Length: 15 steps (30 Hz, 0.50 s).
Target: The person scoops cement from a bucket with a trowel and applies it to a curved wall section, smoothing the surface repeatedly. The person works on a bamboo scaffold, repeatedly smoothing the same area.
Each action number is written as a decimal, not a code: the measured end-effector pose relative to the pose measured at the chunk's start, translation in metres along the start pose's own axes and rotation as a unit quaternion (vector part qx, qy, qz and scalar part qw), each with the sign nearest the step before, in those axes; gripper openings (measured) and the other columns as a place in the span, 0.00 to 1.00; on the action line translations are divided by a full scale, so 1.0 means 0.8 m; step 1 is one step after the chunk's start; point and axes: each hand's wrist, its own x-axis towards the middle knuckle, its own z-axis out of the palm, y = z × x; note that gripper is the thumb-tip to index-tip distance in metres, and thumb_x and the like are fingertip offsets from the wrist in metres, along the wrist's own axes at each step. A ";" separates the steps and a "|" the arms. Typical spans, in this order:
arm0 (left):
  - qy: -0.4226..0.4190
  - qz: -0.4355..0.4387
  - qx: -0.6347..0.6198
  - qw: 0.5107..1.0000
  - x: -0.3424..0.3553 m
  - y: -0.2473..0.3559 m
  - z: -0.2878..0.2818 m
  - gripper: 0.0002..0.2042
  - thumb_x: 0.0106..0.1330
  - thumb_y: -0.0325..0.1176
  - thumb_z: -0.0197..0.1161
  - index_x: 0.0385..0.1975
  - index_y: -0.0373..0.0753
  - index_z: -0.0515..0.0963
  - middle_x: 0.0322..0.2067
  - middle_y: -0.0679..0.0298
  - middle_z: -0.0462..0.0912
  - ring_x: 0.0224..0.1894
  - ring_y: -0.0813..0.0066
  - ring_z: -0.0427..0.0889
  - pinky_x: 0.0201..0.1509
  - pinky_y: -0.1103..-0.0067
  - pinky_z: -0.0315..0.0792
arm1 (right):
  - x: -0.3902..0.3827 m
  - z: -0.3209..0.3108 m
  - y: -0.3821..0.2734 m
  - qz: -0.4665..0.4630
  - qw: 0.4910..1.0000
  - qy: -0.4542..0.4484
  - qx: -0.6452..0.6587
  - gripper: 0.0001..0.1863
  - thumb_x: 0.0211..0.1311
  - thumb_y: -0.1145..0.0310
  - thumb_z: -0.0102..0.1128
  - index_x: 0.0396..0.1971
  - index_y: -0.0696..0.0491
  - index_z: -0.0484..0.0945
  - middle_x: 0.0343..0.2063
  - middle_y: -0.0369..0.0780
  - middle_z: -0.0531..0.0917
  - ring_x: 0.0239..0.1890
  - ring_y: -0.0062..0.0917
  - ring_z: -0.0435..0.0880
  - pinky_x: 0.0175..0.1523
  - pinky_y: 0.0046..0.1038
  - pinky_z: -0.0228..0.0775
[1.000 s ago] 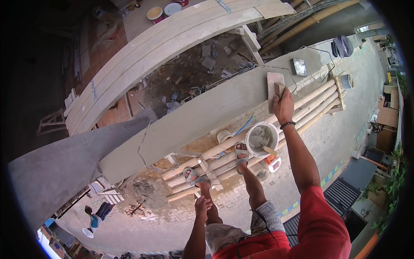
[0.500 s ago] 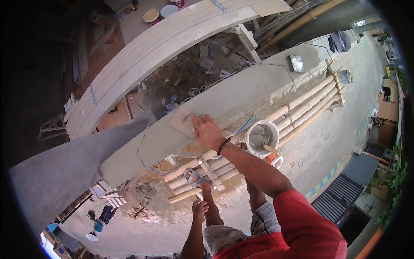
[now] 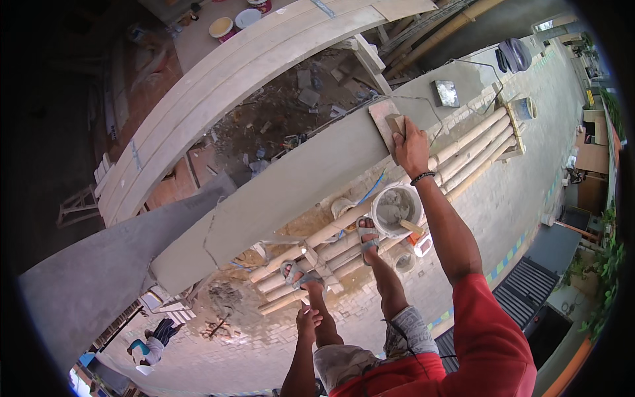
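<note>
My right hand [image 3: 413,151], a dark bracelet at its wrist, is closed round the handle of a flat plastering float [image 3: 381,118]. The float's face lies on the smooth grey top of a long plastered beam [image 3: 297,165]. Low in the picture, my left hand [image 3: 308,322] hangs beside my leg with its fingers closed; a small pale thing shows at the fingertips, too small to name. Below the right forearm, a white bucket [image 3: 378,221] of grey mortar stands by the bamboo poles [image 3: 466,149]. From it sticks a wooden handle [image 3: 411,227].
My sandalled feet [image 3: 368,233] stand on the bamboo platform, above a paved floor. A shiny block [image 3: 445,93] and a dark rolled bundle [image 3: 514,55] sit farther along the beam. Bent wires cross it. Behind curves a pale arched form [image 3: 218,86]. Another person [image 3: 157,344] is down at lower left.
My right hand has slid the float along the beam, up and to the right, toward the shiny block. My left hand stays low. The person at lower left has shifted.
</note>
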 end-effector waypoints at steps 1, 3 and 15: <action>-0.003 -0.003 0.002 1.000 -0.002 -0.001 0.005 0.18 0.69 0.34 0.48 0.56 0.38 0.62 0.41 0.55 0.79 0.30 0.68 0.81 0.32 0.76 0.74 | 0.005 0.004 0.000 0.006 1.000 -0.005 -0.017 0.27 0.54 0.68 0.57 0.55 0.58 0.67 0.42 0.51 0.78 0.44 0.46 0.75 0.50 0.43 0.66; -0.012 0.001 -0.003 1.000 -0.004 -0.005 0.008 0.17 0.69 0.34 0.49 0.56 0.39 0.63 0.41 0.55 0.79 0.31 0.68 0.81 0.32 0.76 0.74 | 0.004 0.017 -0.009 0.006 1.000 0.008 -0.017 0.27 0.54 0.68 0.58 0.55 0.57 0.67 0.41 0.48 0.79 0.43 0.45 0.75 0.49 0.44 0.66; -0.012 0.042 -0.002 0.999 -0.008 0.029 0.018 0.17 0.69 0.36 0.50 0.54 0.38 0.65 0.40 0.56 0.78 0.32 0.70 0.81 0.32 0.78 0.73 | -0.086 -0.011 -0.060 -0.051 0.993 -0.039 0.095 0.26 0.56 0.70 0.56 0.56 0.61 0.67 0.40 0.51 0.78 0.42 0.47 0.74 0.51 0.41 0.65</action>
